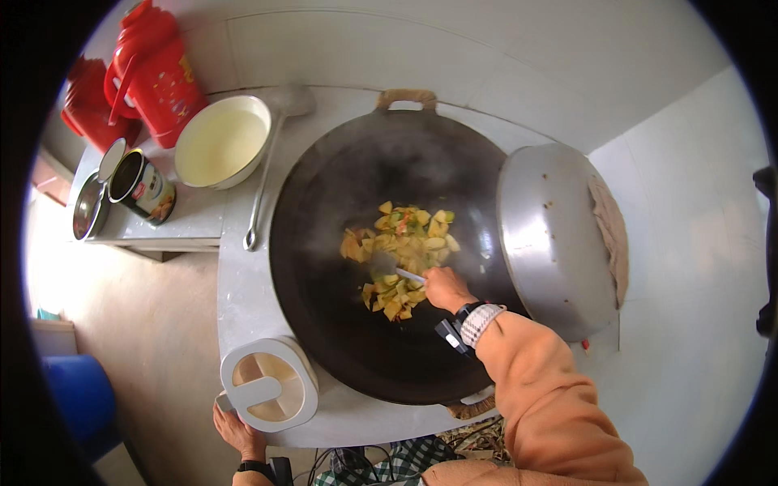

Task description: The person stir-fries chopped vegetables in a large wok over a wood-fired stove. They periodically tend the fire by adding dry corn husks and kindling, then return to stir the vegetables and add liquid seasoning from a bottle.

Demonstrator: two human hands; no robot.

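Note:
In a large black wok (340,340) lies a heap of sliced yellow vegetable pieces, likely potato (407,246), with some green and red bits; faint steam rises above them. My right hand (448,288) grips the handle of a spatula (410,275), whose blade rests among the pieces. At the near left edge of the counter, my left hand (238,430) touches the side of a lidded seasoning container (270,384); its fingers are partly hidden by the container, so whether they grip it is not plain.
A large metal lid (553,243) with a cloth leans at the wok's right rim. To the left are a long-handled ladle (263,182), a white enamel basin (222,143), an opened can (143,187), a metal bowl (90,206) and red thermos flasks (159,79). A blue drum (79,395) stands lower left.

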